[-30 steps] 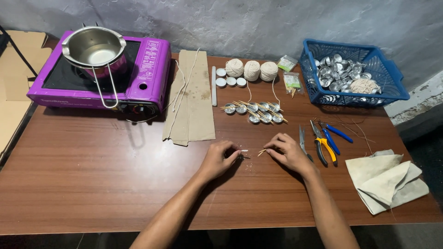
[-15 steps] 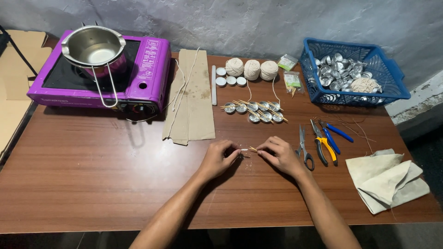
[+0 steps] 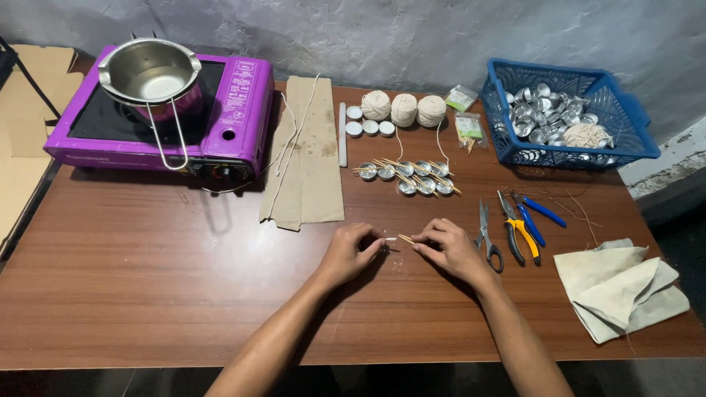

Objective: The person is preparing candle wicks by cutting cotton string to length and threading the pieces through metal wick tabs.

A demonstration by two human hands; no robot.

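At the near middle of the brown wooden table (image 3: 147, 279) both hands work close together: left hand (image 3: 351, 252) has fingers curled and pressed around a small white wick end (image 3: 389, 240), whose tip pokes out toward the right; right hand (image 3: 450, 246) pinches thin wooden sticks (image 3: 405, 238) between thumb and forefinger, tips aimed at the wick, nearly touching it. Whatever else sits under the left palm is hidden, cannot tell. Risks, as a judgement: the pieces are tiny and thin, so a slight slip of either pinch could drop the wick or sticks onto the table among the small crumbs there; too much squeeze could snap a stick; poor alignment could let the wick slide out from between the sticks. Scissors (image 3: 485, 234) lie just beside the right hand, with yellow-handled pliers (image 3: 518, 234) and blue-handled pliers (image 3: 535, 215) next over, so a sideways sweep of the wrist could knock them. Beyond the hands, a cluster of foil tealight cups (image 3: 409, 179) with sticks laid across them could scatter if bumped on a reach forward. Farther off: three twine balls (image 3: 403, 110), blue basket (image 3: 638, 132) of empty cups, folded cloth (image 3: 621, 288), cardboard strip (image 3: 309, 154), purple portable stove (image 3: 235, 110) with steel pot (image 3: 151, 73).
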